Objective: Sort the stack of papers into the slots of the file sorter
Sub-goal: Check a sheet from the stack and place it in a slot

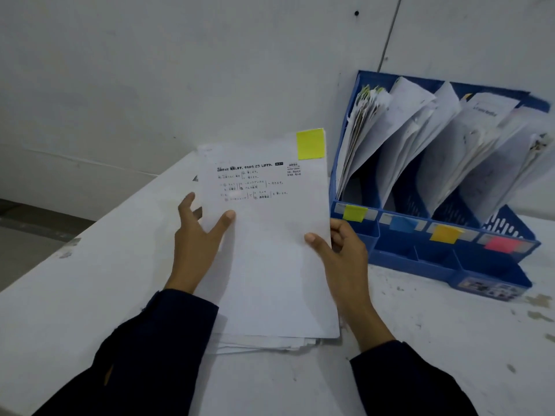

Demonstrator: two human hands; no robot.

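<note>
A white printed sheet point(270, 235) with a yellow sticky note point(310, 144) at its top right corner is lifted at its far end above the paper stack point(270, 345) on the table. My left hand point(199, 244) holds its left edge, thumb on top. My right hand point(339, 253) pinches its right edge, thumb on top, fingers behind. To the right stands the blue file sorter point(420, 256), its slots full of papers, with front labels green-yellow point(355, 213), blue point(402, 224), orange point(444, 234) and pink point(502, 244).
The white table point(90, 280) ends in an edge at the left, with the floor point(27, 235) below. A white wall point(180, 70) rises behind the table and sorter. Small paint chips mark the table at the right.
</note>
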